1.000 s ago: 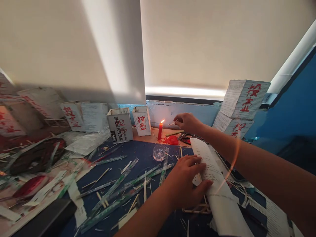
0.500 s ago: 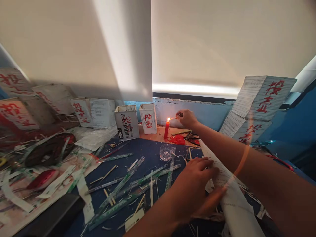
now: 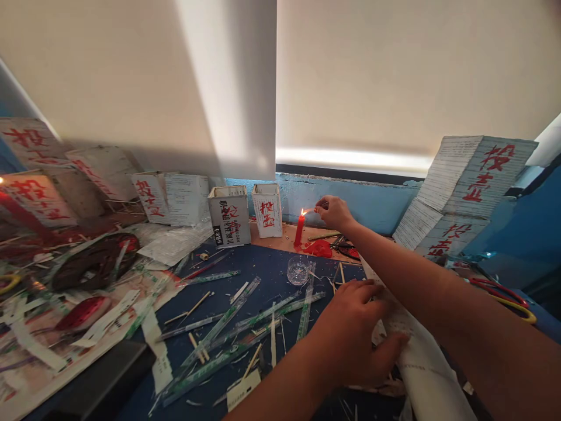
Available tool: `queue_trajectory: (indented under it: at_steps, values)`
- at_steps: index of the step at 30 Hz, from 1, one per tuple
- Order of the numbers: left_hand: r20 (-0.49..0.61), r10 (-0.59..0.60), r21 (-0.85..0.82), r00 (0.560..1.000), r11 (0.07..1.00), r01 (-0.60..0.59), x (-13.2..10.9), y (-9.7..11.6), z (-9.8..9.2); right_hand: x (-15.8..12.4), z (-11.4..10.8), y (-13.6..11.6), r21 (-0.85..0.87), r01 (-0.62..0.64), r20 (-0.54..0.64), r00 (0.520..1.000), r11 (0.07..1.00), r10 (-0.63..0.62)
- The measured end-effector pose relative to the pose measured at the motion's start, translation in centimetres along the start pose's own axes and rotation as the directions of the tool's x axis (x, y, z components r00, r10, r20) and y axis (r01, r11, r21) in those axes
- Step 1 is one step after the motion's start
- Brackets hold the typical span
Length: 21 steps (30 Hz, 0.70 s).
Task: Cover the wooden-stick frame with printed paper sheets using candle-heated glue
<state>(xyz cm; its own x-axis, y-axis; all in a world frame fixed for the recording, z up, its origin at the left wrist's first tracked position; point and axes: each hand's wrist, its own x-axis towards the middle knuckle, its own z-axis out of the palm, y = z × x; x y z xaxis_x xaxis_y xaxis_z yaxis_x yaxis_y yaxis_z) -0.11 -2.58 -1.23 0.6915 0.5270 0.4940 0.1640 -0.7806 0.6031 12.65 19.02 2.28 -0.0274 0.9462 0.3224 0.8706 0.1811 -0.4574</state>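
Observation:
A lit red candle [image 3: 300, 232] stands upright on the brown board at the back of the table. Pinched in the fingertips of my right hand [image 3: 335, 211] is a thin stick [image 3: 309, 210], its tip at the flame. My left hand [image 3: 350, 324] hovers lower, beside a white paper roll [image 3: 409, 333], thumb apart from loosely bent fingers; whether it touches the roll I cannot tell. Red scraps [image 3: 318, 249] lie by the candle's foot, and a small clear round dish [image 3: 298, 271] sits in front of it.
Paper boxes with red characters, such as a small white box [image 3: 266, 211] and a grey box [image 3: 228, 217], line the back. Clear green-marked strips [image 3: 210, 367] and wooden sticks litter the blue table. A tape reel [image 3: 90, 263] lies left, scissors [image 3: 511, 301] right.
The thin stick's tip has come to the candle flame. My left thumb shows farther from the fingers. The whole view has shifted slightly.

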Motion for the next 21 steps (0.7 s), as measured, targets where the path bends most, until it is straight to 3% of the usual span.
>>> queue_trajectory:
  at_steps: [21]
  values:
    - [-0.01, -0.023, 0.016, 1.0, 1.0, 0.023, -0.1, 0.0, 0.3, 0.2, 1.1, 1.1, 0.073, 0.001, -0.026, 1.0, 0.997, 0.001]
